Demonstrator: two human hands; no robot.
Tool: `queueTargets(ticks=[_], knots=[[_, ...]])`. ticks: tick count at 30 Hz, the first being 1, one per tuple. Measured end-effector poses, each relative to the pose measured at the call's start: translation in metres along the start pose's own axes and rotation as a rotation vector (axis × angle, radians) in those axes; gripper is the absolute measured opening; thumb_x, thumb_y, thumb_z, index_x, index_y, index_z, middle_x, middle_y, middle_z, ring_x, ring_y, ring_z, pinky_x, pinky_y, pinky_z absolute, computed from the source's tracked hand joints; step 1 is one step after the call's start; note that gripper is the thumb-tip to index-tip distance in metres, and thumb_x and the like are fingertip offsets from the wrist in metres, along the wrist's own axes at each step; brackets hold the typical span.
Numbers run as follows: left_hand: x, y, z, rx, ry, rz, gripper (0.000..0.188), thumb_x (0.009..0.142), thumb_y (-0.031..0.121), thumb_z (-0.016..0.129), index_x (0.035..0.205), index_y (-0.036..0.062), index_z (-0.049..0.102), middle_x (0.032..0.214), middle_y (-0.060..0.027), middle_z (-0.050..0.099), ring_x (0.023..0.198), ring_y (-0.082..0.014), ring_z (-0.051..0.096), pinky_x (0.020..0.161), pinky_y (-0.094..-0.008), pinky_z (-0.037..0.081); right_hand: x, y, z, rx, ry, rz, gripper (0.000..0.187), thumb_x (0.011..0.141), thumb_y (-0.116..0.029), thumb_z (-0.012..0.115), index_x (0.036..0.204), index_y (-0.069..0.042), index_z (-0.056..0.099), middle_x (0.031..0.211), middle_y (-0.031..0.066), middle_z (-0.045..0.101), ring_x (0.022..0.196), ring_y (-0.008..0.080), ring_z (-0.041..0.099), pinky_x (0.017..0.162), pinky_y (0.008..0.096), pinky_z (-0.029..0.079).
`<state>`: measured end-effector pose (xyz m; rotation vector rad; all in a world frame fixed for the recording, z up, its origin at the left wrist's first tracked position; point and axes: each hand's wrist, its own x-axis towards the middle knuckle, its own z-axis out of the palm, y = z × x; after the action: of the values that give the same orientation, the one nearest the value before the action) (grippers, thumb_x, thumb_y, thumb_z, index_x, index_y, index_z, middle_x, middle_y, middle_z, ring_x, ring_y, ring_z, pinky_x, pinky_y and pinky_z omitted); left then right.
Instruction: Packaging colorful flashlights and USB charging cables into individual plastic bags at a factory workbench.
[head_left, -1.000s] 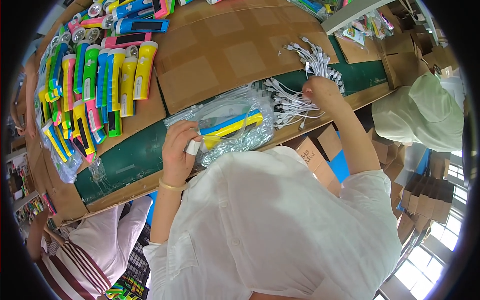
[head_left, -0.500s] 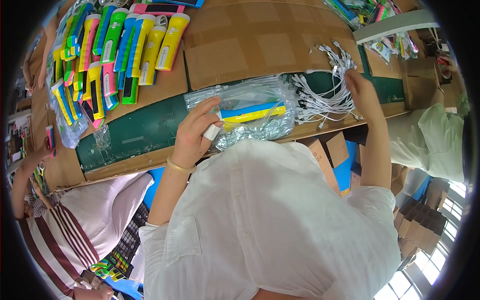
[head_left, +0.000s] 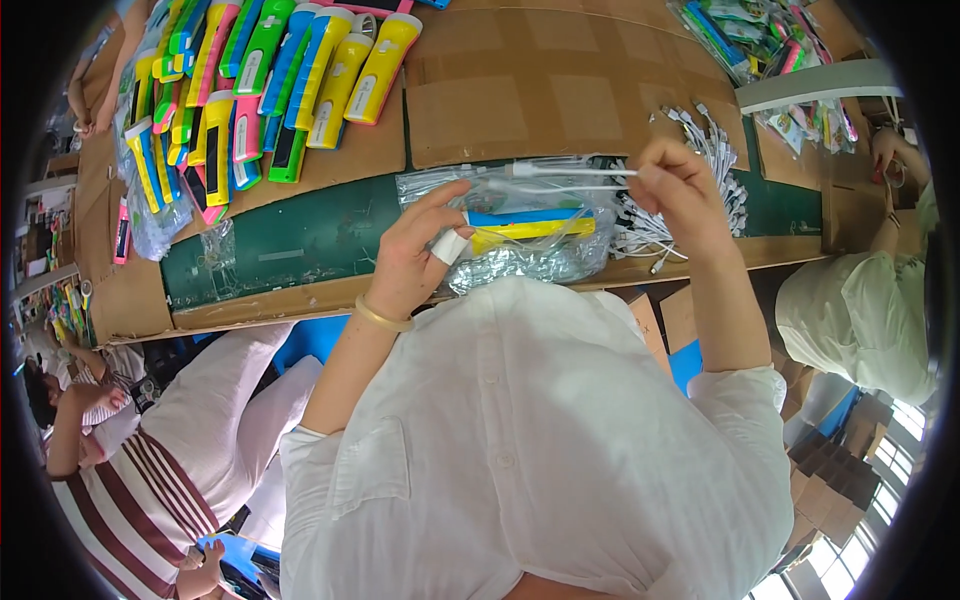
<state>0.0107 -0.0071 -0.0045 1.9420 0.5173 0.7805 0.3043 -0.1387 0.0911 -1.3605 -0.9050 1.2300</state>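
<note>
My right hand (head_left: 680, 190) pinches a white USB cable (head_left: 575, 172), whose doubled length stretches leftward above a clear plastic bag (head_left: 530, 262). Inside the bag, or just under its film, lies a blue and yellow flashlight (head_left: 540, 228). At the bag's left end is my left hand (head_left: 420, 240), its fingers and thumb closed on the plastic edge. A white wrap or slip (head_left: 449, 246) shows by its thumb; which one I cannot tell. Below my right hand a bundle of white cables (head_left: 725, 205) spreads over the table's front edge.
Many colourful flashlights (head_left: 290, 80) are piled at the left on a cardboard-covered table (head_left: 540, 70). Beyond a pale bar (head_left: 815, 88) at the upper right lie bagged items (head_left: 740, 40). Co-workers sit on both sides, one in a striped top (head_left: 150, 490).
My right hand has come left from the cable bundle with a white cable in it. My left hand stays at the bag's end. The whole view has shifted slightly.
</note>
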Motion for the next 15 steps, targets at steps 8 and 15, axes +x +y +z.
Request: queueTargets(ticks=[8,15], knots=[[-0.006,0.004,-0.001,-0.019,0.078,-0.032,0.018,0.086,0.005,0.075,0.101,0.0019,0.066,0.124,-0.0153,0.068,0.111,-0.0285,0.066,0.097,-0.0358,0.051,0.001,0.001,0.017,-0.541,-0.083,0.057,0.018,0.090,-0.008,0.067,0.079,-0.004,0.053,0.072,-0.0030,0.049,0.064,0.0049,0.041,0.057,0.0228,0.033],[-0.018,0.011,-0.015,0.090,0.118,-0.380,0.020,0.084,0.001,0.076,0.102,-0.0014,0.068,0.096,-0.0081,0.069,0.085,-0.0166,0.064,0.079,-0.0281,0.052,0.031,-0.011,0.045,-0.944,-0.101,-0.146,0.013,0.085,-0.009,0.067,0.081,0.001,0.059,0.070,0.0126,0.057,0.060,0.0209,0.054,0.059,0.0326,0.046]])
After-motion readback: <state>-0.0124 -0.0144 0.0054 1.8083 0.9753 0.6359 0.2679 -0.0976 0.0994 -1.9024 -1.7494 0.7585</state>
